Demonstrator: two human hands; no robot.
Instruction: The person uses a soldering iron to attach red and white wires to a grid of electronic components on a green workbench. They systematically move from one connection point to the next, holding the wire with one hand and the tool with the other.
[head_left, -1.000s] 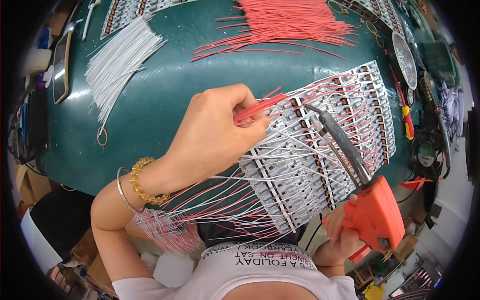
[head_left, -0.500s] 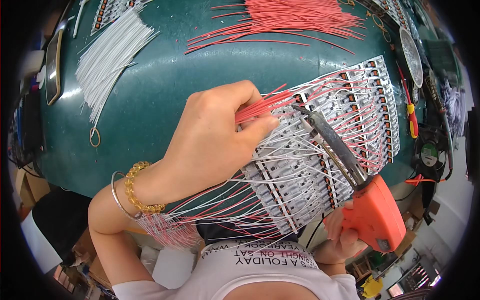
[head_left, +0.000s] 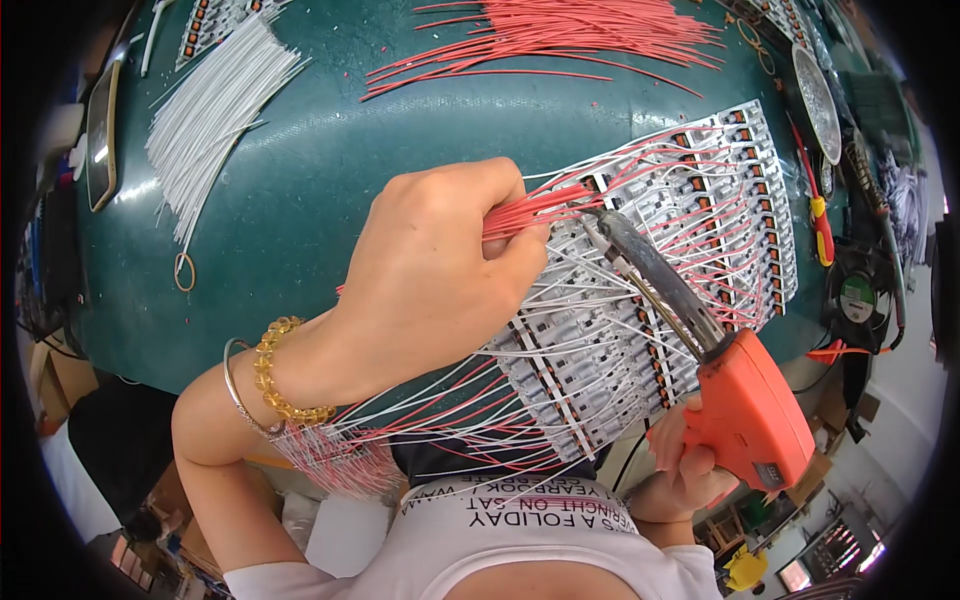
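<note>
My left hand (head_left: 435, 265) is closed round a bundle of red wires (head_left: 535, 209), their ends poking out past the thumb and forefinger. Those ends lie over a panel of small circuit boards (head_left: 600, 370), set in rows with black and orange parts. Red and white wires trail from the rows, many hanging toward my lap. In my right hand (head_left: 685, 462) is an orange-handled soldering gun (head_left: 755, 410), gripped by its handle. Its dark tip reaches the panel's upper left edge, close beside the red wire ends; whether they touch I cannot tell.
On the green table mat (head_left: 300, 200) lie a pile of white wires (head_left: 215, 110) and, farther back, a pile of red wires (head_left: 590, 35). A phone (head_left: 102, 140) stands at the left. Along the right are a screwdriver (head_left: 822, 230), a metal dish (head_left: 818, 105) and a fan (head_left: 858, 300).
The red wire ends have swung lower and nearer level in my left hand. The soldering gun has shifted slightly left, its tip still by the wires. The whole view has moved a little.
</note>
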